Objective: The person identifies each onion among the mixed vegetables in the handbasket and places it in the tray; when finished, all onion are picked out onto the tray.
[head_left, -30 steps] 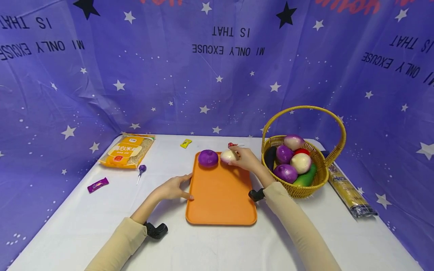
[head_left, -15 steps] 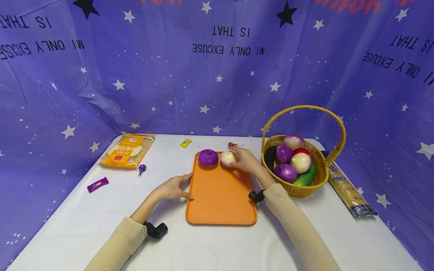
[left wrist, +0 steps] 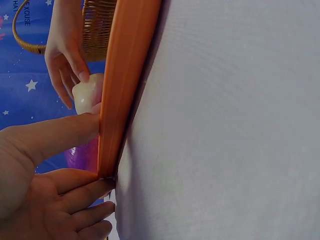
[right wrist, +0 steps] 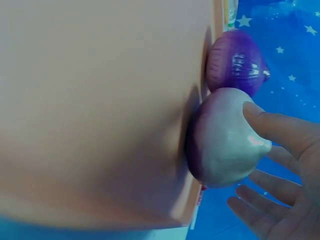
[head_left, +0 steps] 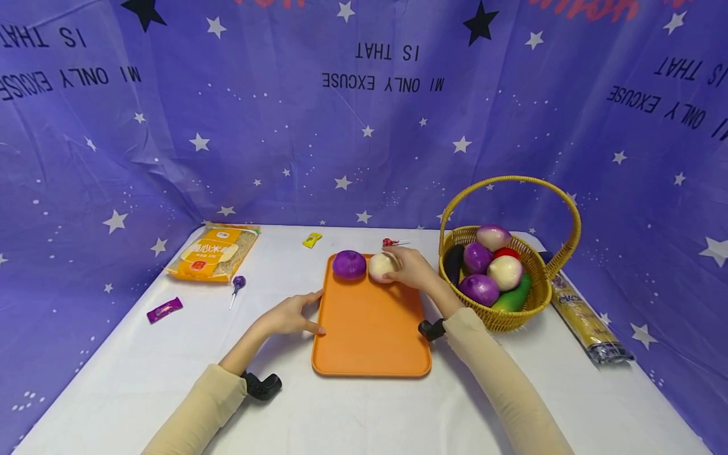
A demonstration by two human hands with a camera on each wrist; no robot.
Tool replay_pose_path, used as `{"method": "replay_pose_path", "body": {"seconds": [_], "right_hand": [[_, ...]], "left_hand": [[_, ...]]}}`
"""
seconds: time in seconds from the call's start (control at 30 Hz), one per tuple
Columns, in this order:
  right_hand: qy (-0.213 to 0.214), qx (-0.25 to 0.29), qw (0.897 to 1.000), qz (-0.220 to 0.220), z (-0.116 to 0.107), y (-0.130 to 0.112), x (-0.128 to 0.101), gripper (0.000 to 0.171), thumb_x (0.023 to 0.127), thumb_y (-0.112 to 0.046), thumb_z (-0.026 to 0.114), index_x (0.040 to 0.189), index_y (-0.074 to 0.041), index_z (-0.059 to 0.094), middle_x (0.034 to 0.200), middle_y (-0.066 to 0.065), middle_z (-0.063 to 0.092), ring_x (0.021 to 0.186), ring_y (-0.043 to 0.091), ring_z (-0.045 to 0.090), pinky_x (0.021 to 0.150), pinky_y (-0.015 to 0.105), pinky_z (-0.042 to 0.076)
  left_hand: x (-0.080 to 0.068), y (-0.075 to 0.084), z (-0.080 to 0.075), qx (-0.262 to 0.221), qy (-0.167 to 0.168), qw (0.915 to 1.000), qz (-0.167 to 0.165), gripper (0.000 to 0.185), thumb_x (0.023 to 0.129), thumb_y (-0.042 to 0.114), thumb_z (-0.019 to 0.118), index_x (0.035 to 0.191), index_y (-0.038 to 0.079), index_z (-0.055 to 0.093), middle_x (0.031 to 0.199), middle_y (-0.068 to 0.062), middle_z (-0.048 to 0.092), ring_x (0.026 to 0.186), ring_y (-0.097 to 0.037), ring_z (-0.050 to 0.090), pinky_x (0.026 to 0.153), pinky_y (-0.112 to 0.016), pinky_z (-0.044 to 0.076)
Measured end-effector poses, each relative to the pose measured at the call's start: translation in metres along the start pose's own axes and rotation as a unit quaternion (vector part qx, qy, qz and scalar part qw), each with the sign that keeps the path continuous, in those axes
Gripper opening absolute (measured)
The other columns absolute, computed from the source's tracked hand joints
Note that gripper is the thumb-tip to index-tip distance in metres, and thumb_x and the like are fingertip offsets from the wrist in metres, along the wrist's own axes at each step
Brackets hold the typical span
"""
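An orange tray (head_left: pixel 372 328) lies on the white table. My left hand (head_left: pixel 291 315) rests at its left edge, thumb and fingers fairly straight and spread apart; in the left wrist view the thumb (left wrist: pixel 60 136) touches the rim. At the tray's far end my right hand (head_left: pixel 414 270) holds a pale onion (head_left: pixel 380 268) with purplish sides, the thumb on its near side and the fingers around behind. In the right wrist view this onion (right wrist: pixel 227 140) sits on the tray, its tip toward the palm. A purple onion (head_left: pixel 349 265) sits just left of it.
A wicker basket (head_left: pixel 543 303) with a tall handle stands at the right, holding onions and other vegetables. A yellow packet (head_left: pixel 586 319) lies beyond it. At the left are a grain bag (head_left: pixel 213 256), a lollipop (head_left: pixel 238 287) and a purple wrapper (head_left: pixel 165 310). A yellow candy (head_left: pixel 311 240) and red lollipop (head_left: pixel 390 242) lie behind the tray.
The pale onion has turned slightly under my right hand, staying in nearly the same spot. My left hand and the tray have not moved.
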State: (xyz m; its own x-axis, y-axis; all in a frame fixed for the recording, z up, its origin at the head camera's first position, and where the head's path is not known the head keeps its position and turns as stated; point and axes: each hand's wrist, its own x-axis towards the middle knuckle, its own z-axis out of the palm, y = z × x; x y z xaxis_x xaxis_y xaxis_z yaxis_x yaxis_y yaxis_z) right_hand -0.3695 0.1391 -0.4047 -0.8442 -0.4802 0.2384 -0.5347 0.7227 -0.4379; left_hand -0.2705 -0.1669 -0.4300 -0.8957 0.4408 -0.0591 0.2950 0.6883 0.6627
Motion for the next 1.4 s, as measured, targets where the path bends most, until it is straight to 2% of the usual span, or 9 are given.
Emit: {"method": "replay_pose_path", "body": {"seconds": [0.27,0.37,0.7,0.87,1.07,1.27,1.4], "right_hand": [[0.033,0.015,0.997,-0.063,-0.015,-0.010,-0.021,0.060,0.078,-0.009,0.079,0.132,0.002,0.055,0.131,0.019,0.058,0.124,0.036,0.050,0.108,0.049,0.037],[0.036,0.009,0.996,-0.079,-0.023,-0.014,-0.032,0.060,0.078,-0.010,0.079,0.132,0.002,0.056,0.131,0.019,0.057,0.125,0.036,0.049,0.108,0.049,0.036],[0.029,-0.025,0.993,-0.110,-0.058,-0.023,-0.095,0.060,0.080,-0.019,0.080,0.135,-0.008,0.057,0.138,0.017,0.052,0.128,0.035,0.047,0.105,0.053,0.039],[0.036,-0.029,0.994,-0.097,-0.076,-0.008,-0.124,0.059,0.079,-0.019,0.081,0.132,-0.007,0.058,0.138,0.019,0.052,0.127,0.036,0.046,0.104,0.054,0.040],[0.047,-0.034,0.996,-0.073,-0.103,0.015,-0.143,0.059,0.079,-0.015,0.081,0.131,-0.003,0.058,0.134,0.019,0.055,0.124,0.038,0.050,0.101,0.056,0.042],[0.052,-0.064,0.994,-0.075,-0.129,0.037,-0.146,0.057,0.076,-0.014,0.083,0.127,-0.004,0.061,0.127,0.015,0.061,0.115,0.037,0.055,0.094,0.056,0.046],[0.045,-0.075,0.995,-0.049,-0.145,0.054,-0.143,0.053,0.077,-0.014,0.081,0.126,-0.004,0.061,0.124,0.017,0.062,0.113,0.039,0.055,0.093,0.058,0.045]], "left_hand": [[0.000,0.000,0.000,0.003,0.001,1.0000,0.002,0.095,0.073,0.028,0.084,0.147,-0.004,0.033,0.147,-0.025,0.037,0.136,-0.042,0.031,0.113,-0.053,0.024],[0.000,0.001,-0.001,0.003,0.001,1.0000,0.001,0.095,0.073,0.028,0.084,0.147,-0.003,0.033,0.147,-0.025,0.037,0.136,-0.042,0.031,0.113,-0.053,0.024],[0.000,0.001,-0.001,0.005,0.002,1.0000,-0.003,0.095,0.073,0.028,0.084,0.147,-0.003,0.033,0.148,-0.024,0.036,0.136,-0.043,0.031,0.113,-0.054,0.024],[0.000,0.001,-0.001,0.009,0.000,1.0000,0.002,0.094,0.074,0.028,0.084,0.147,-0.003,0.033,0.147,-0.025,0.037,0.136,-0.043,0.031,0.113,-0.053,0.024],[0.001,0.000,-0.001,0.013,0.000,0.9999,0.001,0.095,0.074,0.029,0.084,0.147,-0.004,0.033,0.147,-0.025,0.036,0.136,-0.043,0.031,0.113,-0.053,0.024],[0.001,0.000,-0.001,0.017,0.000,0.9999,0.000,0.095,0.073,0.029,0.084,0.147,-0.004,0.034,0.147,-0.025,0.037,0.136,-0.043,0.031,0.113,-0.054,0.024],[0.001,0.000,0.000,0.013,-0.001,0.9999,-0.001,0.095,0.074,0.029,0.084,0.147,-0.003,0.033,0.147,-0.025,0.036,0.136,-0.043,0.031,0.113,-0.054,0.024]]}}
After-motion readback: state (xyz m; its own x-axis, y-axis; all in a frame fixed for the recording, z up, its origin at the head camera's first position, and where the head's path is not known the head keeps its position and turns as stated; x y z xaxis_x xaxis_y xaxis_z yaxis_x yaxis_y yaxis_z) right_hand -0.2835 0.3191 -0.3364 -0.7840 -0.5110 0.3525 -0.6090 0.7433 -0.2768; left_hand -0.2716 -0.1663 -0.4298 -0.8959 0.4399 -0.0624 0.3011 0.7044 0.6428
